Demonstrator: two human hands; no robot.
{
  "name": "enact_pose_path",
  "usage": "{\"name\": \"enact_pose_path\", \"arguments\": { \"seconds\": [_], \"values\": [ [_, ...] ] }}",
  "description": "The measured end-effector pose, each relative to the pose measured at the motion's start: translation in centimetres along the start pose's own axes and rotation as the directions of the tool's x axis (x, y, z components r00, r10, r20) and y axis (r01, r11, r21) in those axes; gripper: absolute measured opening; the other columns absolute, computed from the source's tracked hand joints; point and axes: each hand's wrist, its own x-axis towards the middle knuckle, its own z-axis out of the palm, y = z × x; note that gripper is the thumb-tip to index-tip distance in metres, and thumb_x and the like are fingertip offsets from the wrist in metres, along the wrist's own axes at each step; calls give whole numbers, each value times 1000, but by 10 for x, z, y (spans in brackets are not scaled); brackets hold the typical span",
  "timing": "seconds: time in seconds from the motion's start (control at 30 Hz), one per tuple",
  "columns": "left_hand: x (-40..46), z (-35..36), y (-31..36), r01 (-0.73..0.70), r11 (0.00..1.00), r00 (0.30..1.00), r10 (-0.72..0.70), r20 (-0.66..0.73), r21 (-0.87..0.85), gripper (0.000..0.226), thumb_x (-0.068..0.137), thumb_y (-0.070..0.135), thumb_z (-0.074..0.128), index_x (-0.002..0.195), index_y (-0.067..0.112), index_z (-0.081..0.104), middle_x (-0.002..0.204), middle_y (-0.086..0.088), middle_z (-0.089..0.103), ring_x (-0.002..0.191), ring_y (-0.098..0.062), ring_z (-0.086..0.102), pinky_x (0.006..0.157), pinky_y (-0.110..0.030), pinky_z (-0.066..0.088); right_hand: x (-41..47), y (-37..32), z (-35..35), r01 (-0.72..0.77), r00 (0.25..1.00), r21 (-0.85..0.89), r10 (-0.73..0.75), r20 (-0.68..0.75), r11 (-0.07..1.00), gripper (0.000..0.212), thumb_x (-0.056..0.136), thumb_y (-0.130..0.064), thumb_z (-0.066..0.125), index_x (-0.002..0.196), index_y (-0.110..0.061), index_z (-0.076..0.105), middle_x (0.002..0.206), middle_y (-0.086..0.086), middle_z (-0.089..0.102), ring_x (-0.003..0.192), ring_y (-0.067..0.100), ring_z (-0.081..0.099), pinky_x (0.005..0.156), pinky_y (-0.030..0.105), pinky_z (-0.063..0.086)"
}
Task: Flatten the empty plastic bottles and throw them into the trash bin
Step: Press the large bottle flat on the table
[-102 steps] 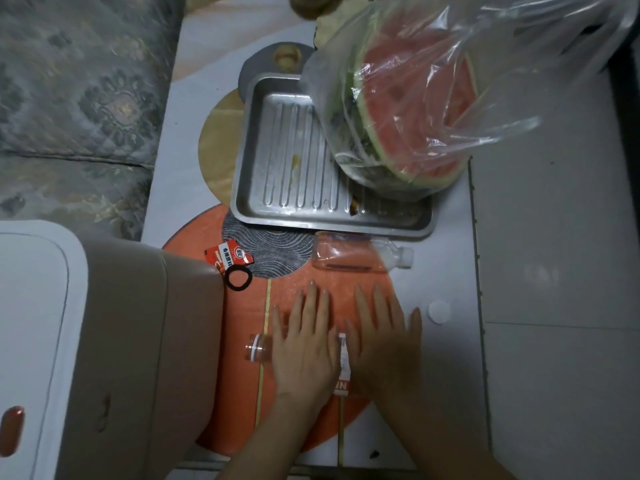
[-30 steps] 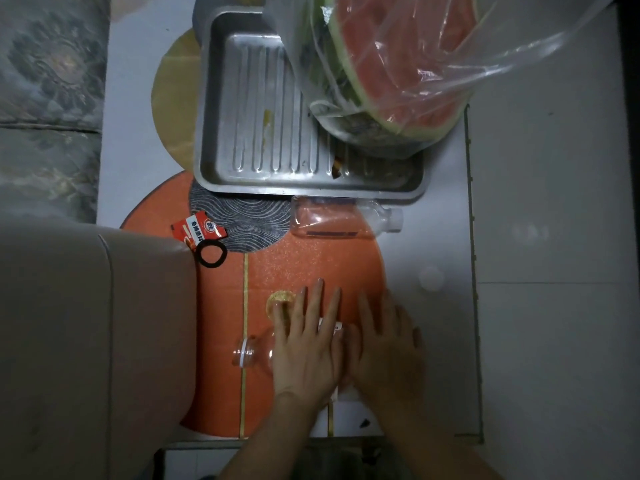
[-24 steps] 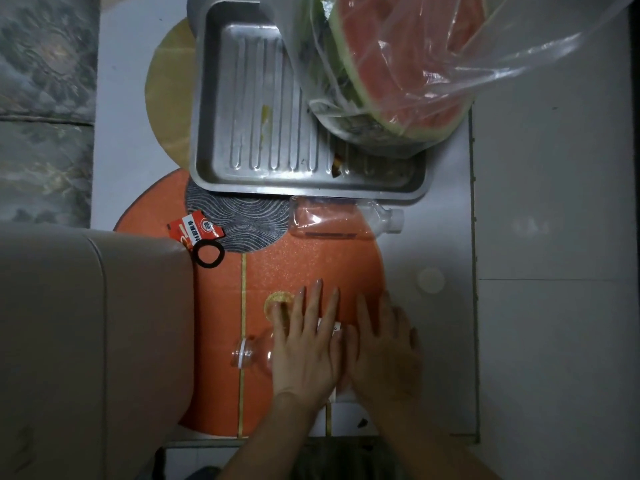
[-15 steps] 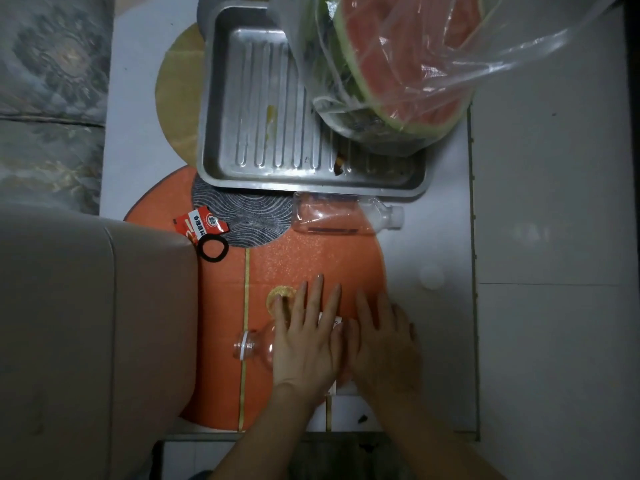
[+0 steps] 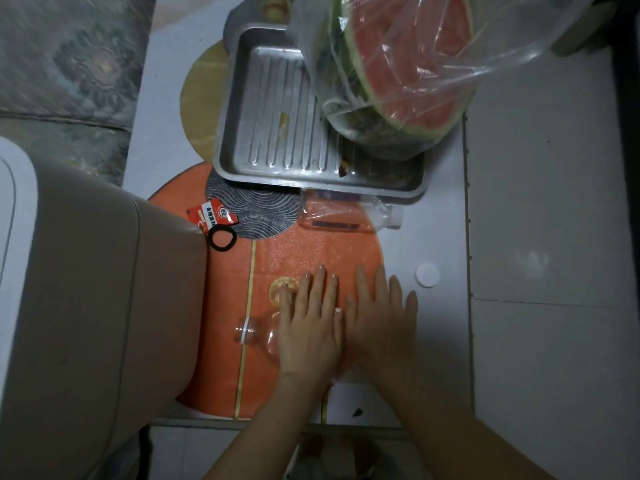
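- A person is pressing a clear plastic bottle (image 5: 258, 336) flat against the orange mat (image 5: 298, 258), the left hand (image 5: 310, 327) and right hand (image 5: 379, 327) lying side by side, fingers spread, gripping nothing.
- The bottle's open neck is poking out to the left of the palms; its body is hidden beneath them.
- Leaning weight straight down through both palms is likely helping the air escape through that neck.
- A second bottle (image 5: 349, 216) is waiting just beside the metal tray (image 5: 277, 133), its white cap (image 5: 428, 275) lying apart.
- The beige trash bin (image 5: 97, 306) is standing close on the left.
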Motion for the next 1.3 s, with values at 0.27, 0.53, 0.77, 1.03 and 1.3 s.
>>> {"name": "enact_pose_path", "arguments": {
  "seconds": [0.27,0.53,0.77,1.03,1.3],
  "values": [
    [-2,10,4,59,991,998,-59,6,-122,55,94,33,22,146,15,29,153,-9,30,141,-28,27,115,-47,-6,-2,-4,1,17,997,-118,-8,75,993,78,88,-56,40,148,-16,11,153,21,24,138,42,28,108,62,25],
    [3,19,2,51,987,996,-40,78,-152,58,93,35,25,147,15,27,155,-9,27,143,-28,23,114,-48,-2,6,-10,-3,-14,1000,-205,18,22,979,66,71,-46,70,124,-9,57,122,29,61,104,48,62,80,65,50],
    [9,15,2,62,977,995,-46,84,-202,57,92,33,30,145,15,31,153,-11,30,141,-27,28,112,-49,12,14,-12,-1,-46,999,-185,46,-6,982,57,83,-42,51,130,-10,53,129,32,54,109,51,57,83,67,47],
    [7,9,1,63,975,995,-45,92,-211,55,94,33,21,145,17,32,153,-10,33,141,-26,31,111,-54,27,16,-2,8,1,999,-121,4,44,993,65,92,-51,27,147,-21,10,156,22,10,139,43,20,110,62,17],
    [-1,-7,3,67,985,998,-64,22,-160,56,94,35,17,146,18,29,155,-10,27,143,-27,25,111,-52,3,11,3,6,17,1000,-55,-17,-5,998,60,93,-48,12,147,-24,3,158,13,11,144,33,13,114,58,8]
  ]
}}
